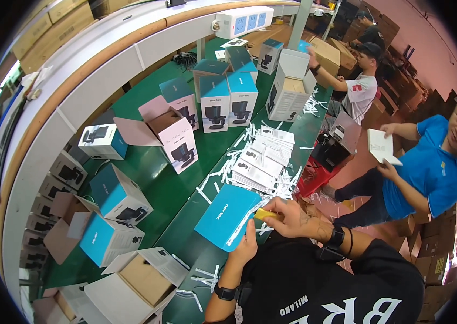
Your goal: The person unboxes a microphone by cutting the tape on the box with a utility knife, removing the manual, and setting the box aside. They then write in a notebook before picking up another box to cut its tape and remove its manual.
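The left hand is gripping a blue box, the right hand pinching a yellow tool; its slipping might be scuffing the box.

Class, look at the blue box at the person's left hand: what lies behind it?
Beyond the blue box, white leaflets and loose paper strips lie on the green tabletop. Whatever the box itself blocks from view cannot be seen.

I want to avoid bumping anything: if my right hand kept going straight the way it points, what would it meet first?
Probably the blue box, just left of the yellow object your right hand holds; depth is unclear, and your left hand is close below.
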`<state>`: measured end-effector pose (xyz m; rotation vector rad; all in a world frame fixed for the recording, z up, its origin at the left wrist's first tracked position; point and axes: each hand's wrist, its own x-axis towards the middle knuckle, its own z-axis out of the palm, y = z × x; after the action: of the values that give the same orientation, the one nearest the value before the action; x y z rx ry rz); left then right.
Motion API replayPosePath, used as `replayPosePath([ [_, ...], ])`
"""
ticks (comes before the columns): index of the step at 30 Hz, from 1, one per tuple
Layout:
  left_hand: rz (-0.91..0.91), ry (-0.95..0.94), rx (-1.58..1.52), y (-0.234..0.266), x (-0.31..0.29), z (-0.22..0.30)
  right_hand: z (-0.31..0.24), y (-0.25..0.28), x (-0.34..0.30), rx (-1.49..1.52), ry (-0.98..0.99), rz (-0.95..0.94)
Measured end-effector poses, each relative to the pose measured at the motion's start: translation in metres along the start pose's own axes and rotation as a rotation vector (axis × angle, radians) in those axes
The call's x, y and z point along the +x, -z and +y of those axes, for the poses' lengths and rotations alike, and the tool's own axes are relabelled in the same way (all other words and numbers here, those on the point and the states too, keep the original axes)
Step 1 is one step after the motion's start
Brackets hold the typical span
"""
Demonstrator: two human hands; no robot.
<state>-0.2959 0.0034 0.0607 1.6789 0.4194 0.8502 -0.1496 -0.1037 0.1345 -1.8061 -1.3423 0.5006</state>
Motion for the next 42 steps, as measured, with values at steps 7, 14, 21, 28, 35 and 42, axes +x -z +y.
replayPosePath([
  [7,-0.05,0.032,0.029,0.004,-0.013,-0.012,-0.042,0.012,0.025,-0.444,0.108,-0.087],
  [14,-0.089,0.102,-0.055,0.017,-0.008,0.009,0.004,0.059,-0.018,0.945,-0.265,-0.23],
  [21,-0.029,0.131,-0.007,0.03,-0.019,0.007,-0.016,0.076,0.022,-0.661,-0.152,-0.537],
  [28,0.023,0.316,-0.109,0.044,-0.03,0.015,-0.02,0.003,0.054,-0.067,0.391,-0.074],
  [35,-0.316,0.192,0.241,0.061,-0.032,0.069,0.005,-0.011,0.059,-0.255,0.617,-0.063],
  [42,-0.071,0.034,0.417,0.127,-0.089,0.073,0.015,-0.034,0.045,-0.249,0.684,0.046],
])
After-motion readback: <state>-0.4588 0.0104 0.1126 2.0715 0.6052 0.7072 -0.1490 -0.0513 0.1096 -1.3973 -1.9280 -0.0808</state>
